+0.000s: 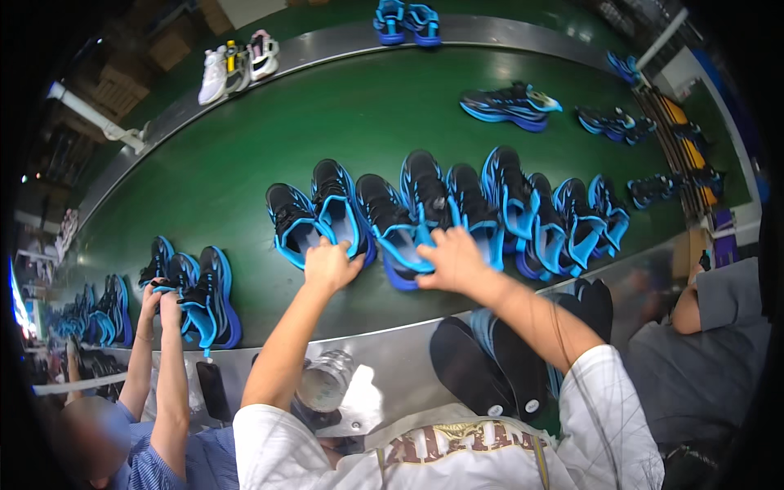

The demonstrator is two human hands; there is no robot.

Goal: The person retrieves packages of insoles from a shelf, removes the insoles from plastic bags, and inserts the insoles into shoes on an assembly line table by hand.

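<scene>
A row of black sneakers with bright blue linings and soles lies on the green belt, toes away from me. My left hand (330, 266) is closed at the heels of the leftmost pair, its fingers on the collar of the right-hand sneaker (331, 189) of that pair and close to its neighbour (287, 209). Farther right, my right hand (452, 260) pinches the heel of another sneaker (378, 202), thumb low and fingers over the collar. Its fingers partly hide the heel of the sneaker (425, 180) beside it. Several more sneakers (504, 181) stand close together to the right.
Black insoles (490, 363) and a clear plastic container (325, 382) lie on the metal ledge before me. At left, a co-worker's hands (166, 304) handle similar sneakers. Another person (702, 351) sits at right. Single sneakers (510, 106) lie farther across the belt; white shoes (214, 75) stand on its far rim.
</scene>
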